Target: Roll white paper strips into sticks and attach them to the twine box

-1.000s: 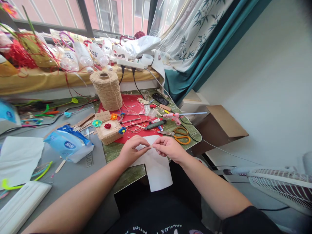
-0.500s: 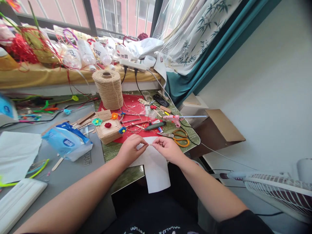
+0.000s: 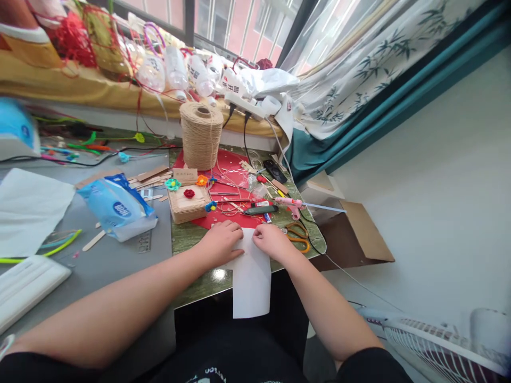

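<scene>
A white sheet of paper [image 3: 251, 290] lies at the near table edge, and its lower part hangs over that edge. My left hand [image 3: 221, 244] rests on the sheet's left side, thumb apart from the fingers, holding nothing visible. At the upper right of the paper is my right hand [image 3: 272, 243], its fingers curled in a pinch; whatever they hold is hidden. Beyond my left hand stands a twine-wrapped box [image 3: 187, 211] with a dark red flower [image 3: 189, 193] on top. Orange-handled scissors [image 3: 297, 234] lie just right of my right hand, their blades partly covered.
A big spool of twine [image 3: 202, 138] stands behind the box. On the red mat [image 3: 231, 165] are a cutter [image 3: 261, 210] and small scraps. A pink glue gun [image 3: 290, 203] lies to the right. The wipes pack [image 3: 120, 210] sits left, and a fan [image 3: 435, 346] stands lower right.
My hands have moved apart from their pinch together over the paper. The left has opened and lowered onto the sheet. The camera view has turned, shifting the scene.
</scene>
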The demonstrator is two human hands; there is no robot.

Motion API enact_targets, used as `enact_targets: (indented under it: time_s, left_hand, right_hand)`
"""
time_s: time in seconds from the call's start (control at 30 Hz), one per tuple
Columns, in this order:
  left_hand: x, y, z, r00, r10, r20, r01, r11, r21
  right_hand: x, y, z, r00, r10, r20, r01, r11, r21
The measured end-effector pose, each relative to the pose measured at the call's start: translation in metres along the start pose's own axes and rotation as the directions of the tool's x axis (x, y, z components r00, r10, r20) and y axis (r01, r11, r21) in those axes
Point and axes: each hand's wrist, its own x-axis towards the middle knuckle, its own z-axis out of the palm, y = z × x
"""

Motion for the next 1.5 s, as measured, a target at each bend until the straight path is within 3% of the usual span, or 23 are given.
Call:
enact_targets:
  time_s: [0.3,0.5,0.63,1.1,1.5]
  left_hand:
    - [-0.002,-0.001,0.001,1.000,-0.023,0.008,0.023,1.000,-0.003]
    - [-0.001,-0.001,0.002,1.000,-0.024,0.012,0.024,1.000,0.002]
    - [-0.003,0.001,0.004,0.999,-0.037,-0.004,0.037,0.999,0.010]
    - [-0.001,-0.004,0.012,0.997,-0.072,0.005,0.072,0.997,-0.021]
    - [0.000,-0.008,0.016,0.998,-0.061,-0.006,0.061,0.997,-0.048]
  right_hand:
    - [-0.019,0.017,0.020,0.997,0.053,-0.047,-0.034,0.937,0.349]
    - [-0.024,0.012,0.030,0.972,-0.076,-0.222,0.147,0.935,0.322]
    - [-0.025,0.005,0.030,0.976,-0.156,-0.154,0.183,0.968,0.175]
    - [-0.030,-0.007,0.022,0.993,-0.114,0.022,0.114,0.993,0.004]
    - [-0.015,-0.016,-0.010,0.945,-0.125,0.302,0.169,0.978,-0.125]
